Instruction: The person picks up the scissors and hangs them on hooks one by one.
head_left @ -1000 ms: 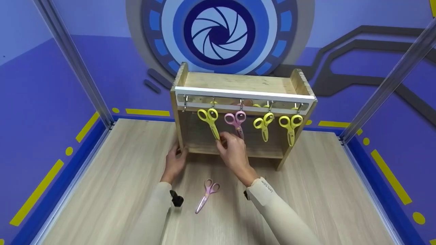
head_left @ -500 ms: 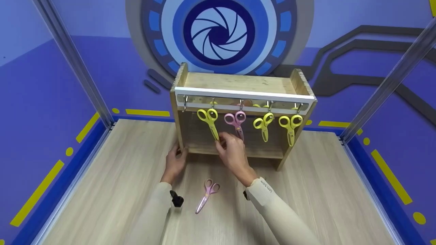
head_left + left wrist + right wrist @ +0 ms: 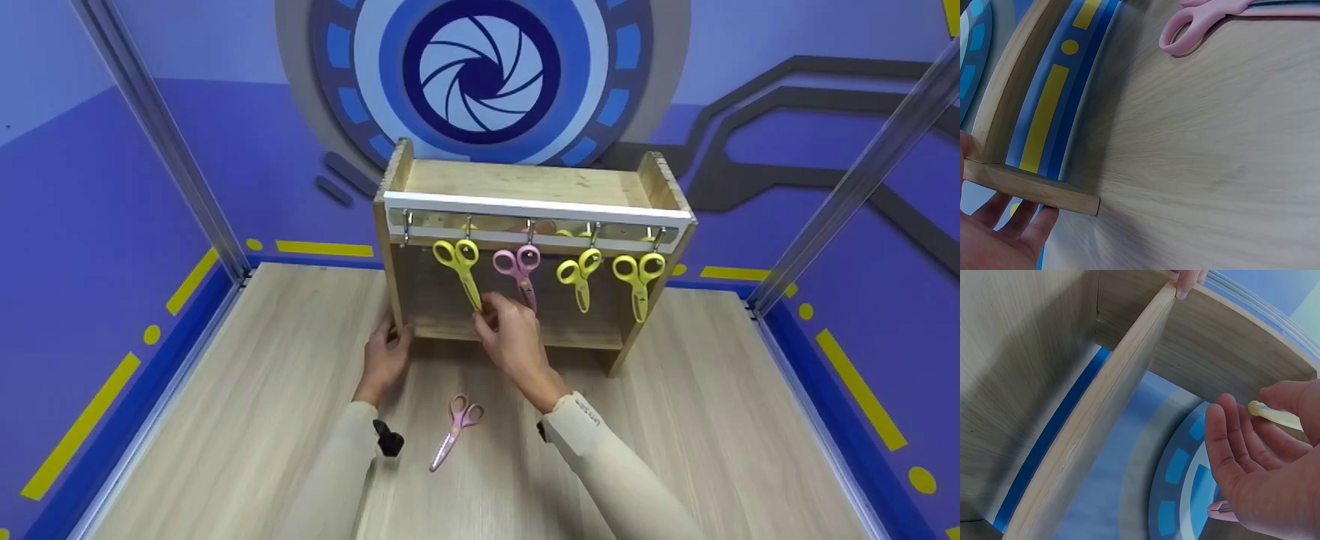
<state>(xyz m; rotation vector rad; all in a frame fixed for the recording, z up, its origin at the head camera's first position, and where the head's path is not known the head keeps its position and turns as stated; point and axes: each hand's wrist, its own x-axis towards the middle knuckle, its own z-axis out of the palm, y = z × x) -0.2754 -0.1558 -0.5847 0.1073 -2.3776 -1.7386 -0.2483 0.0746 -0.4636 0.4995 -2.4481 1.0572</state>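
Observation:
A wooden shelf unit [image 3: 525,184] carries a white rail [image 3: 457,201] with several metal hooks. Yellow scissors [image 3: 466,277] hang tilted from the second hook from the left, and my right hand [image 3: 514,334] pinches their lower end between thumb and forefinger. The right wrist view shows their yellow tip [image 3: 1253,408] there, the other fingers loosely bent. My left hand [image 3: 386,361] grips the lower left side of the unit. In the left wrist view its fingers [image 3: 1039,230] lie behind the side panel [image 3: 1044,194]; the thumb is mostly cut off.
Pink scissors [image 3: 523,280] and two yellow pairs, one [image 3: 583,280] beside the other [image 3: 640,285], hang further right. Another pink pair [image 3: 454,432] lies on the wood-grain table [image 3: 697,420] between my forearms. Blue printed walls [image 3: 225,150] enclose the table.

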